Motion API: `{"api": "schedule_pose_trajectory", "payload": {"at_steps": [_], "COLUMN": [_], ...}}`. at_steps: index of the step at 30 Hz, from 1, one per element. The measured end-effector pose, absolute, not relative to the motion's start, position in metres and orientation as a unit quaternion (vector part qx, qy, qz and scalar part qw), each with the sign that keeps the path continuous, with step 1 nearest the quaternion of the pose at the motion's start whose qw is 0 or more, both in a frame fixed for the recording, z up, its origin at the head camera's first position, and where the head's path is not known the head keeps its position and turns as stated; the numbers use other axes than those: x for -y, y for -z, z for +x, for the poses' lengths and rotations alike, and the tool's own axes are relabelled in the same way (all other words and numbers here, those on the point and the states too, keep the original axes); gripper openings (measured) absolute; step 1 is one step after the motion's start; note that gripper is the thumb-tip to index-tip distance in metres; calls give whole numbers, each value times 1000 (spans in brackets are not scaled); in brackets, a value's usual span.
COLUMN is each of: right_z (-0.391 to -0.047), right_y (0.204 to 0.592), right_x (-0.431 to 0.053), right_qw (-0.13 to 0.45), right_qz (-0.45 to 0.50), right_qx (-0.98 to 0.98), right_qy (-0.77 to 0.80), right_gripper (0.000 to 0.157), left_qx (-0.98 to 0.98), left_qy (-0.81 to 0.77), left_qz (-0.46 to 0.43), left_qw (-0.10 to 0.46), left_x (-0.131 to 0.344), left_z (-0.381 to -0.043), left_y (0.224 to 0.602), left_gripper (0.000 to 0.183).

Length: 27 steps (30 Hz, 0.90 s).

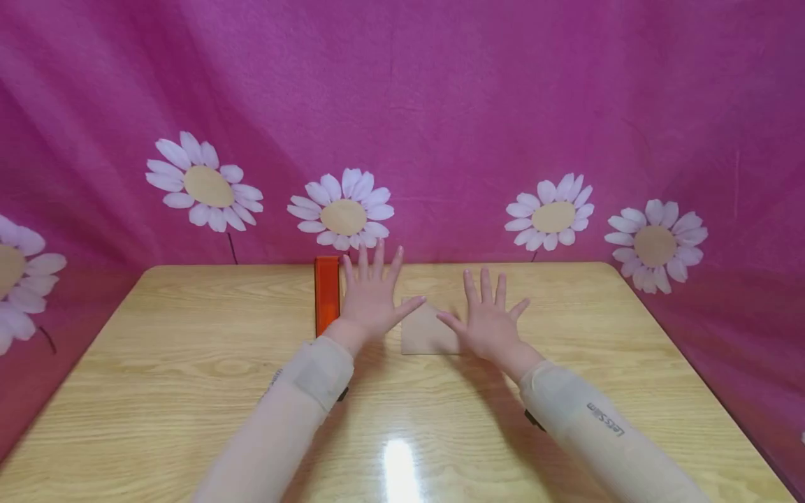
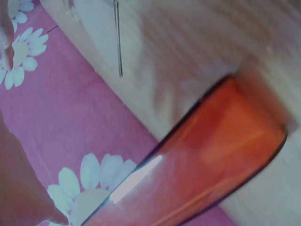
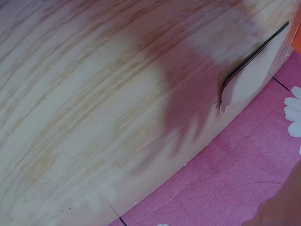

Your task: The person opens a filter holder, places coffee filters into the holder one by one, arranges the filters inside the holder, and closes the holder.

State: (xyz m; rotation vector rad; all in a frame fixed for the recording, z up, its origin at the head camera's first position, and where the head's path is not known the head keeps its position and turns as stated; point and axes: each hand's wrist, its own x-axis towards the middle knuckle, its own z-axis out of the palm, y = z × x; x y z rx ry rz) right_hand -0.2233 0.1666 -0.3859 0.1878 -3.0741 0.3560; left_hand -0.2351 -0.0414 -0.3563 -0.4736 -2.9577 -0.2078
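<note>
Both hands are held over the table with fingers spread, neither gripping anything. The left hand is just right of an upright, glossy orange-red block with dark edges, overlapping part of it in the head view. That orange block fills much of the left wrist view. Between the hands lies a flat beige square card; the left thumb overlaps its top edge and the right hand covers its right side. In the right wrist view the card shows a thin dark edge.
The wood-grain table has its far edge against a magenta cloth printed with white daisies. A bright light reflection shows on the near part of the tabletop. Both forearms wear beige sleeves with bands at the wrists.
</note>
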Motion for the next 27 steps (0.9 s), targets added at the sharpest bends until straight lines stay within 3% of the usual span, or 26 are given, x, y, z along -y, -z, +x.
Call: {"api": "schedule_pose_trajectory", "payload": {"at_steps": [8,20,27], "right_z": [-222,-219,-219], "right_y": [386,391,392], "right_x": [-168,-172,-172], "right_qw": [26,34,35], "right_qz": [63,63,65], "right_qx": [991,991,991], "right_qy": [-113,-114,-116], "right_gripper": [92,91,91], "left_qx": [983,990,989], "left_qy": [87,125,125], "left_qz": [-136,-66,-61], "left_qw": [85,1,-45], "left_x": [60,100,104], "left_z": [-244,-252,-250], "left_y": [340,333,322], "left_gripper": [87,81,59]}}
